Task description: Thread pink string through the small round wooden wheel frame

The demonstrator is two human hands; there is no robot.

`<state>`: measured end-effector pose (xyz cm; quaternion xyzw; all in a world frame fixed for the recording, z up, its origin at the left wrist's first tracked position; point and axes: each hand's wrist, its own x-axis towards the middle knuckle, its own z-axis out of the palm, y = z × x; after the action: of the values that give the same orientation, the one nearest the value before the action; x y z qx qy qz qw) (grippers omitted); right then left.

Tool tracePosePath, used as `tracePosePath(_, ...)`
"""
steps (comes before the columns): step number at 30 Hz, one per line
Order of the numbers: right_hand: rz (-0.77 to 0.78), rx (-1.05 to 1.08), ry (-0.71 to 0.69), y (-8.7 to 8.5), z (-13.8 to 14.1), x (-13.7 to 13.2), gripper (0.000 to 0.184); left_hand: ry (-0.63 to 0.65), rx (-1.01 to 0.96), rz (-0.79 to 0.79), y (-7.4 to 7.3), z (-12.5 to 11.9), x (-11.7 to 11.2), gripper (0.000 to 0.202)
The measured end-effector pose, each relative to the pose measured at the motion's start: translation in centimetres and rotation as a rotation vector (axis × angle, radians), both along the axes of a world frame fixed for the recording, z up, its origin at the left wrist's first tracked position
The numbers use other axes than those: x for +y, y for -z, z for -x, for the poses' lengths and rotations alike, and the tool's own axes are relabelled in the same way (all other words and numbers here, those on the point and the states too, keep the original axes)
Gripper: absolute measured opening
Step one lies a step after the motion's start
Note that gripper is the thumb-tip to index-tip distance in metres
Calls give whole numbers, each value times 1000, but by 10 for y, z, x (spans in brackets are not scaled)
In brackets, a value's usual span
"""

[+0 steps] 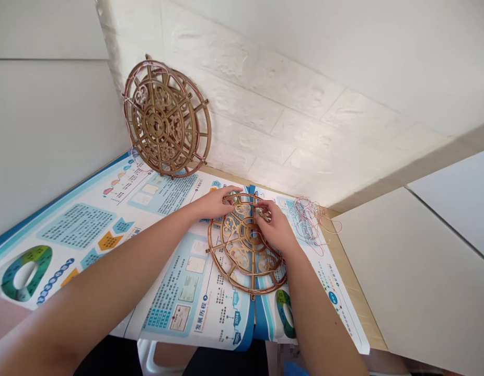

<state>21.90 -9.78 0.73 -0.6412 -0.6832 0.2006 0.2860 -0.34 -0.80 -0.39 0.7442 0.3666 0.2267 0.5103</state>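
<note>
A gold-brown round wheel frame (239,257) with spokes and scroll ornaments lies on the printed sheet in front of me. Thin reddish wire runs along its rim and across some spokes. My left hand (218,202) grips the far left part of the rim between thumb and fingers. Over the right side of the wheel, my right hand (276,224) has its fingers bent and drawn together near the far end of a spoke. Whatever is between those fingertips is too small to make out. The right hand and forearm hide part of the wheel's right edge.
Several similar wheel frames (169,117) lean stacked against the white brick-patterned wall (257,112) at back left. A tangle of thin reddish wire (310,216) lies at the right. Printed poster sheets (156,250) cover the wooden table (357,284); white panels flank both sides.
</note>
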Motion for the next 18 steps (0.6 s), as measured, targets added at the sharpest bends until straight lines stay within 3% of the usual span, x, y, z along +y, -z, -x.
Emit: tracePosePath(18, 51, -96, -56, 0, -2, -3, 41, -33, 15, -4, 1, 1, 0, 74)
